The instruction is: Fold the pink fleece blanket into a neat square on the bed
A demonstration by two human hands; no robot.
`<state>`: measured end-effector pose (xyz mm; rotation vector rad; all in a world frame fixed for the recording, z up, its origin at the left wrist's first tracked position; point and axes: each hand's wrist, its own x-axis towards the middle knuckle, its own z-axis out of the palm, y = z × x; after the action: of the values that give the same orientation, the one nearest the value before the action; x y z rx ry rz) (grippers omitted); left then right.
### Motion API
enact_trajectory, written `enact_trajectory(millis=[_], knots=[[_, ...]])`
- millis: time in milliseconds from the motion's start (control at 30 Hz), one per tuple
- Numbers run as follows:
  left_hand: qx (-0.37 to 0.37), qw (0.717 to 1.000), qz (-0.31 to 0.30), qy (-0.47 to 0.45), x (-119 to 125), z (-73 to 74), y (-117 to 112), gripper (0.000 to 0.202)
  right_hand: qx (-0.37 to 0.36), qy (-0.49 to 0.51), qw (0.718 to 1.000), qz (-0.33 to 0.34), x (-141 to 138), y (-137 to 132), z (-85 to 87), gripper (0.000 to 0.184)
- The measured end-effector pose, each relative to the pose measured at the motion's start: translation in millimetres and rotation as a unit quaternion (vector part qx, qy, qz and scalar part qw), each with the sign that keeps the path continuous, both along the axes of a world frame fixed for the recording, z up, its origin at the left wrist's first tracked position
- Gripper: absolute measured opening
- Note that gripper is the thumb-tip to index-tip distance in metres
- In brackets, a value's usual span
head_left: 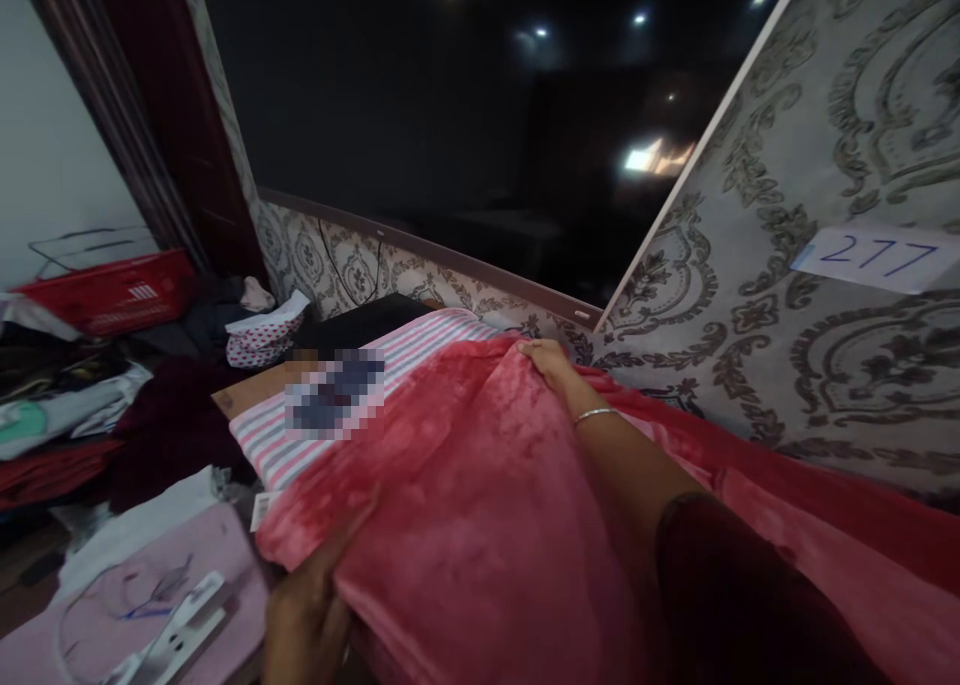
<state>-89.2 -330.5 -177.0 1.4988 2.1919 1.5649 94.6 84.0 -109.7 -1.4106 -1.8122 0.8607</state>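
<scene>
right hand [546,361] is pinching the red blanket [480,525] at its far edge; left hand [304,610] is touching the near edge, grip too blurred to tell. this wide spacing is probably keeping it spread where it is overlapping the striped cloth [442,337].

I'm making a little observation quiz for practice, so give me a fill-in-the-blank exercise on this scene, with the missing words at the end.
1. The hand nearer the screen is the person's ____ one.
2. The blanket partly covers a cloth patterned with ____.
3. The paper on the wall bears the number ____.
4. The basket at the far left is coloured ____.

Missing words: right; stripes; 277; red.
</scene>
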Motion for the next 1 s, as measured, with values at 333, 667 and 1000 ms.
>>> enact_trajectory(millis=[333,667,1000], knots=[[-0.008,0.984,0.026,-0.176,2,10.8,0,0.039,0.010,-0.099,0.995,0.015,-11,1,-20.6,0.029],[-0.079,0.983,-0.107,-0.126,-40,28.6,-10,0.047,0.007,-0.139,0.980,0.142,73,-26,16.2,0.015],[0.105,0.917,-0.230,0.309,54,76.5,25,0.052,-0.005,-0.192,0.978,0.075,178,-60,25.3,0.013]])
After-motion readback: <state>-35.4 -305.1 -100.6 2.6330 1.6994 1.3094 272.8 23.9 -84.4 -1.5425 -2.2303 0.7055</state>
